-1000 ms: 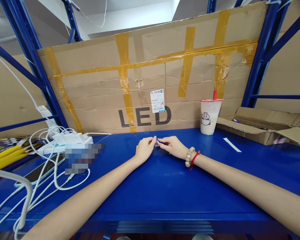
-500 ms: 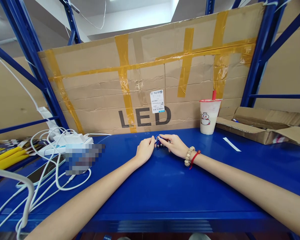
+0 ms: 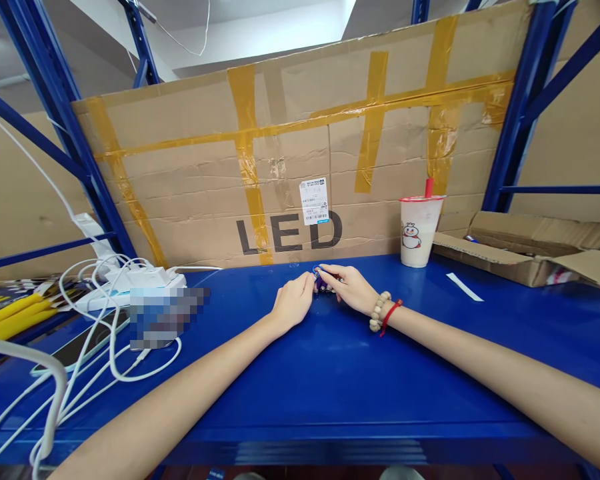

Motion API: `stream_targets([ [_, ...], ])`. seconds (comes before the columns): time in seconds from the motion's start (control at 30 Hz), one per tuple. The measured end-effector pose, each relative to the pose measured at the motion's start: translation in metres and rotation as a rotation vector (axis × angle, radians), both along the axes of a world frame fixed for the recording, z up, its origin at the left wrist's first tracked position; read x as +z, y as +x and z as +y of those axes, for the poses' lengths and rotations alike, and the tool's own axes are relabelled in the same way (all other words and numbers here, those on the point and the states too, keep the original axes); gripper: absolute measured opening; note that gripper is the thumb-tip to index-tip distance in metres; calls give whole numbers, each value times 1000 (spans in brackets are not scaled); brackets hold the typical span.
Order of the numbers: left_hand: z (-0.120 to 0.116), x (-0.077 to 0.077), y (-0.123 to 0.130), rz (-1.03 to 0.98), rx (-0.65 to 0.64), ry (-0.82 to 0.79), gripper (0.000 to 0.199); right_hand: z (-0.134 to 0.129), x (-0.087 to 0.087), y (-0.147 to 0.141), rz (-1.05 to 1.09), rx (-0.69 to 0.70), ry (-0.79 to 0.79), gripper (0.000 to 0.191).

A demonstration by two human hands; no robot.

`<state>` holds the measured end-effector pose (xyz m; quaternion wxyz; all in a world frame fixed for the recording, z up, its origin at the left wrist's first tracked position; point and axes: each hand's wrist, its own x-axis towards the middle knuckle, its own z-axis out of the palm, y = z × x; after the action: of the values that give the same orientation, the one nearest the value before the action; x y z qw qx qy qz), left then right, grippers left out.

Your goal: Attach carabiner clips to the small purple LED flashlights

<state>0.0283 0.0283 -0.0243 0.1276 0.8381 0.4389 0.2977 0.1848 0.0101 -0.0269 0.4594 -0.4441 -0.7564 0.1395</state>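
Note:
My left hand (image 3: 293,299) is closed in a pinch at the left side of a small bundle of dark blue and purple pieces with shiny tips (image 3: 323,287). From the right, my right hand (image 3: 353,287) curls its fingers over the same bundle. A thin bright blue loop (image 3: 318,269) stands up at its top, by the fingertips of both hands. The fingers cover much of the bundle, and its exact kind is too small to make out. It is held low over the blue shelf top (image 3: 330,373), near the cardboard.
A lidded drink cup with a red straw (image 3: 419,233) stands right of my hands. Beyond it are a paper strip (image 3: 465,287) and an open cardboard box (image 3: 525,257). White cables (image 3: 115,333), a power strip (image 3: 145,283) and a phone (image 3: 83,343) crowd the left. A cardboard sheet (image 3: 205,200) closes the back.
The blue loop shows more plainly above the fingertips, and more purple is visible between my hands. My left hand has shifted slightly right; the right hand has barely moved.

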Motion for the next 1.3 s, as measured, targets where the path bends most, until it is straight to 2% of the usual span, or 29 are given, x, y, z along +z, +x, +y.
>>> stream_targets([
  [0.13,1,0,0,40,10,18,36,0,0,0,46,21,-36,37],
  [0.53,0,1,1,49,54,77,34,3,0,0,33,-43,-54,37],
  [0.9,-3,0,1,132,-34,125,36,7,-3,4,93,-18,-82,39],
  [1.1,0,0,2,11,55,30,38,10,-4,4,134,-39,-201,40],
  [1.2,4,0,2,-54,99,-26,41,12,-4,5,121,-59,-166,40],
  [1.3,6,0,1,-99,129,-65,41,16,-6,9,121,-172,-99,40],
])
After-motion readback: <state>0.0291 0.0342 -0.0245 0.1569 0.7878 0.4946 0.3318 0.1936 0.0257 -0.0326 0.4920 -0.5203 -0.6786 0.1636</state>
